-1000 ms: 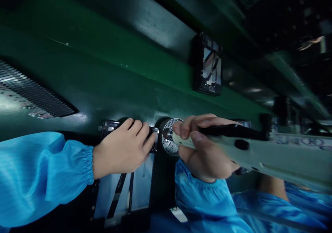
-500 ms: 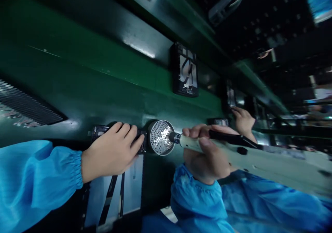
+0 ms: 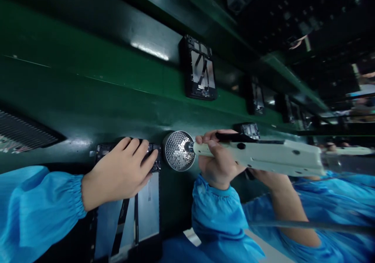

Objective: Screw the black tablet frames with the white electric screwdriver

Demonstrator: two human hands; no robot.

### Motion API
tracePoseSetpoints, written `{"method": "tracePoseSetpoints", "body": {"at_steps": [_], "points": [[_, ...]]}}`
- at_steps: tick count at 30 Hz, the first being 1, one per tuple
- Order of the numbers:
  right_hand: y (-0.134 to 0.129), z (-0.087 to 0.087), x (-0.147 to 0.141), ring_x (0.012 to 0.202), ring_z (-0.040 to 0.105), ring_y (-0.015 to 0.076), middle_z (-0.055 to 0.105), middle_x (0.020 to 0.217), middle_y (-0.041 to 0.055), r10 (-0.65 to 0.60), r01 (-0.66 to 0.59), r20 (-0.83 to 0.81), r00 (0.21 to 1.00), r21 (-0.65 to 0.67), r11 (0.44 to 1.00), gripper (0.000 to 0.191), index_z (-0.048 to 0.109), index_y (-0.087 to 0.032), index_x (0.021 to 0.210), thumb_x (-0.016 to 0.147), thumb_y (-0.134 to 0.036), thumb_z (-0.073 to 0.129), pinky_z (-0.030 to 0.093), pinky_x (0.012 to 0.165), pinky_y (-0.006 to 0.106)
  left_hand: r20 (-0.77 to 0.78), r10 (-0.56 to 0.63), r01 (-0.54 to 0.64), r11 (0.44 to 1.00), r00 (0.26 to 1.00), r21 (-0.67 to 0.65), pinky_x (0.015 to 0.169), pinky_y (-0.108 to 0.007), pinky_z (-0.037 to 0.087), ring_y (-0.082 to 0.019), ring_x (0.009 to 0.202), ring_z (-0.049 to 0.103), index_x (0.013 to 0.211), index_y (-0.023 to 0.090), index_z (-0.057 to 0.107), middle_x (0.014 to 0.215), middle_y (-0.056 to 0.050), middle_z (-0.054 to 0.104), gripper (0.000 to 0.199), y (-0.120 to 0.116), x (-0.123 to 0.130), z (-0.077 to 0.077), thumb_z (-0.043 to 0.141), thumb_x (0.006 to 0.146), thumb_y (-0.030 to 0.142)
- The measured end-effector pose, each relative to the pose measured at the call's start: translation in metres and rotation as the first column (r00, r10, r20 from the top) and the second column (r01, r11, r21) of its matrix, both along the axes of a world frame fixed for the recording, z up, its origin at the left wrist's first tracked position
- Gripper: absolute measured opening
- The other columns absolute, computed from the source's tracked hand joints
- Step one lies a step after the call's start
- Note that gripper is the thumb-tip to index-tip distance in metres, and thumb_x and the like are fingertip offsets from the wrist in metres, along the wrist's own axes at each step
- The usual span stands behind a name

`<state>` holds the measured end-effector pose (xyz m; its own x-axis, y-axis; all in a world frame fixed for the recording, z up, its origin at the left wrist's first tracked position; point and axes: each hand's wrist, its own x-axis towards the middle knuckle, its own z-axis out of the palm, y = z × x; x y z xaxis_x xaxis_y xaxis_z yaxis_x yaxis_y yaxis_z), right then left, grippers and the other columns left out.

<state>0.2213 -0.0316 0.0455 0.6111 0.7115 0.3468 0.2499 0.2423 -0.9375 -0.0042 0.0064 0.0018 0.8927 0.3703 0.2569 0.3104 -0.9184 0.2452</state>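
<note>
My right hand (image 3: pixel 219 157) is wrapped round a pale green electric screwdriver (image 3: pixel 272 157) with a black lever. The screwdriver's tip points into a round metal dish (image 3: pixel 169 153) with a dotted, shiny inside, full of small screws or holes; I cannot tell which. Palm down, my left hand (image 3: pixel 123 169) lies with fingers stretched over the upper part of an opened tablet-like device (image 3: pixel 149 212). Black ribbon cables run over the device's silvery inner face. The part beneath my left hand is hidden.
On the green workbench (image 3: pixel 117 107) lies a dark rack of thin ribbed parts (image 3: pixel 29 130) at left. A similar opened device (image 3: pixel 202 70) sits on the raised strip behind, with more to the right. A co-worker's arm (image 3: pixel 287 204) reaches in at right.
The view has shifted slightly, so things sit a little further left. The screwdriver's body has swung more level. The co-worker's hand has left the devices at the back right.
</note>
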Motion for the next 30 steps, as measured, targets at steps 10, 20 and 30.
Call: {"method": "tracePoseSetpoints", "body": {"at_steps": [10,20,30], "points": [[0.000,-0.009,0.005,0.062,0.053,0.0130,0.052,0.066,-0.0025,0.051,-0.051,0.042,0.998,0.003,0.999,0.016,0.067,-0.022,0.083,0.069,-0.018,0.072,0.048,0.056,0.029,0.012,0.008,-0.008,1.000,1.000,0.006,0.089,-0.051,0.053,-0.038,0.112,0.062,0.137,0.008,0.060,0.127,-0.024,0.063,0.048,0.000,0.001,0.000,0.043,0.102,0.036],[-0.005,0.050,-0.029,0.062,0.052,0.0124,0.051,0.067,-0.0029,0.228,-0.231,0.066,0.971,0.027,0.973,0.028,0.074,-0.028,0.089,0.066,-0.012,0.070,0.046,0.054,0.028,0.018,0.002,-0.002,1.000,1.000,0.008,0.090,-0.049,0.049,-0.036,0.108,0.062,0.134,0.004,0.060,0.126,-0.023,0.063,0.050,-0.001,-0.001,-0.002,0.040,0.104,0.039],[-0.006,0.032,-0.064,0.064,0.058,0.0139,0.059,0.074,-0.0016,0.473,-0.462,0.109,0.874,-0.115,0.879,0.029,0.072,-0.025,0.098,0.076,-0.006,0.067,0.051,0.055,0.033,0.016,-0.006,0.007,1.000,1.000,-0.015,0.083,-0.046,0.046,-0.034,0.102,0.060,0.133,0.003,0.059,0.122,-0.022,0.062,0.049,-0.001,0.002,-0.002,0.035,0.104,0.036]]}}
